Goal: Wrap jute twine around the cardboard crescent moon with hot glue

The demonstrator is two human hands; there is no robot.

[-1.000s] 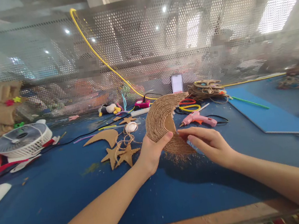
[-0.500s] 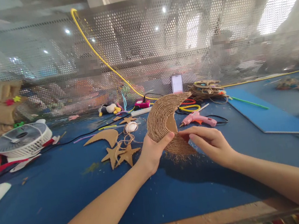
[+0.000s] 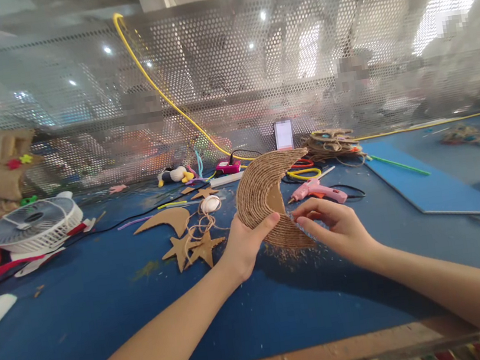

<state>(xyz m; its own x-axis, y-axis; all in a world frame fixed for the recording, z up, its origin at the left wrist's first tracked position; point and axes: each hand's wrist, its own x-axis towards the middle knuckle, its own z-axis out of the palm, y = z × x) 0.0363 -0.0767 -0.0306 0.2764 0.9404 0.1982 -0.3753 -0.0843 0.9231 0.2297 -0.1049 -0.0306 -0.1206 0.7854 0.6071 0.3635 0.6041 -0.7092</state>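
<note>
Two hands are at work in the middle of the frame, where a rope-covered crescent faces the camera above the blue table; whether its lower edge rests on the tabletop I cannot tell. The left hand grips it by the lower left part, thumb laid across the front. The right hand has its fingers bent, thumb and forefinger close together by the inner edge, next to a scrap of clear bluish material; whether they pinch it is unclear. Judging by the surface, the covering is well advanced: close rows of cord follow the curve over most of the face. One smooth brown patch shows at the inner curve, seemingly the part left without cord. Fibre crumbs lie just below. Right of centre lies a pink glue gun, held by neither hand. Left of centre, a plain cardboard crescent and cardboard stars show no rows of cord.
</note>
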